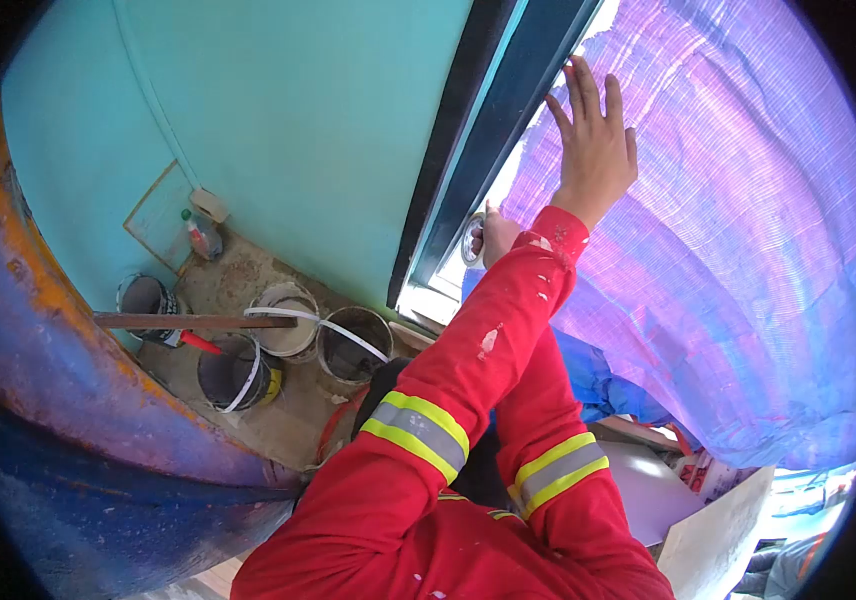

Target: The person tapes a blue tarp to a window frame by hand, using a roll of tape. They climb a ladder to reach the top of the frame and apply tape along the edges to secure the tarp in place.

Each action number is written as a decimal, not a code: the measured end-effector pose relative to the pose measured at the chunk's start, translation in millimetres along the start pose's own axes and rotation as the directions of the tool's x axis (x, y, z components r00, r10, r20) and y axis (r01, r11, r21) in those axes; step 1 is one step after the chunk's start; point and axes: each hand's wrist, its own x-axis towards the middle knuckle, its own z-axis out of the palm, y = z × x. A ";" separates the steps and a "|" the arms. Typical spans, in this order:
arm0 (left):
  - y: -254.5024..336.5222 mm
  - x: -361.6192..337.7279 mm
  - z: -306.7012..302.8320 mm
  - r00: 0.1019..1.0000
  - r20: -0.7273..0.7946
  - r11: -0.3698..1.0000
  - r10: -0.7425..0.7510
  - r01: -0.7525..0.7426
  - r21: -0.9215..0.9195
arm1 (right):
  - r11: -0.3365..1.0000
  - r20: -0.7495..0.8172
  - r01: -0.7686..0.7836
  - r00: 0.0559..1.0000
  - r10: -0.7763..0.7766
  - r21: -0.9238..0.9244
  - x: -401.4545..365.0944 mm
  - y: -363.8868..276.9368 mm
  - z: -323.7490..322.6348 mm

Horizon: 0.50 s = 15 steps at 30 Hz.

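My arms cross in front of me in red sleeves with reflective bands. My left hand (593,155) is the upper one, with its fingers spread and lying against the edge of a purple-blue woven tarp (728,230), beside the dark frame (508,120). Lower down, my right hand (498,237) is partly hidden behind the left forearm. Its fingers close on what looks like a roll of tape (472,240), held close to the frame. The tarp hangs in folds to the right of both hands.
Several buckets, one of them a dark bucket (353,345), stand on the dirty floor at left. A wooden bar (193,321) crosses above them. A rusty blue drum (68,340) fills the left side. Boards (713,525) lean at lower right. A bottle (203,238) stands by the turquoise wall (298,130).
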 end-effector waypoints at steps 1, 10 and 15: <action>0.0 -0.3 0.1 1.000 0.004 1.000 -0.002 0.002 -0.005 | 1.000 0.015 0.016 1.000 -0.016 -0.019 2.6 1.8 -0.9; -4.9 0.7 2.5 1.000 0.022 0.999 0.006 -0.005 -0.032 | 1.000 0.001 -0.005 1.000 0.005 0.020 -15.1 -6.7 0.7; -5.5 1.6 3.4 1.000 0.022 0.999 0.007 -0.006 -0.043 | 0.998 -0.021 -0.019 1.000 0.020 0.061 -23.5 -8.4 3.7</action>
